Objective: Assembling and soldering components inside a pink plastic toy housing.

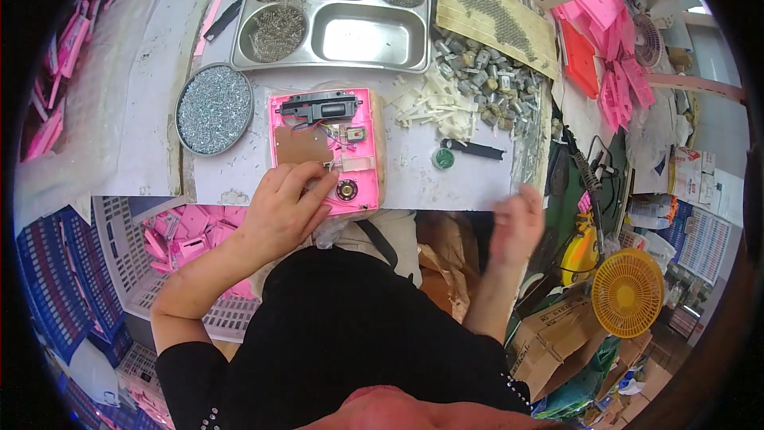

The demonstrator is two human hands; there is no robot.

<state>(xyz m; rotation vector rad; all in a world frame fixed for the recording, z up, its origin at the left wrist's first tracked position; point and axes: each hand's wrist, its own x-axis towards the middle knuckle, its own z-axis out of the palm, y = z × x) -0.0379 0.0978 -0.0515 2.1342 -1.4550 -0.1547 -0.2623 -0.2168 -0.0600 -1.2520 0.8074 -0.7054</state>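
Note:
A pink plastic casing [364, 115] lies open on the worktable in front of me. Inside are a black plastic mechanism [322, 108], a brown board [302, 146], thin wires, a small metal motor [355, 134], a white strip [357, 163] and a round speaker [346, 189]. My left hand [288, 205] is bent over the casing's lower left part, its fingers closed at the board's lower edge. Whether a small part sits between the fingertips is hidden. My right hand [517, 223] hovers by the table's front edge, smeared by motion, apart from the casing.
Around the casing stand a round dish of screws [213, 107], a steel tray [370, 38] with springs, white plastic pieces [438, 103], a heap of metal motors [497, 84], a small green-filled pot [443, 158] and a black strip [473, 149]. A crate [147, 271] of pink parts sits lower left.

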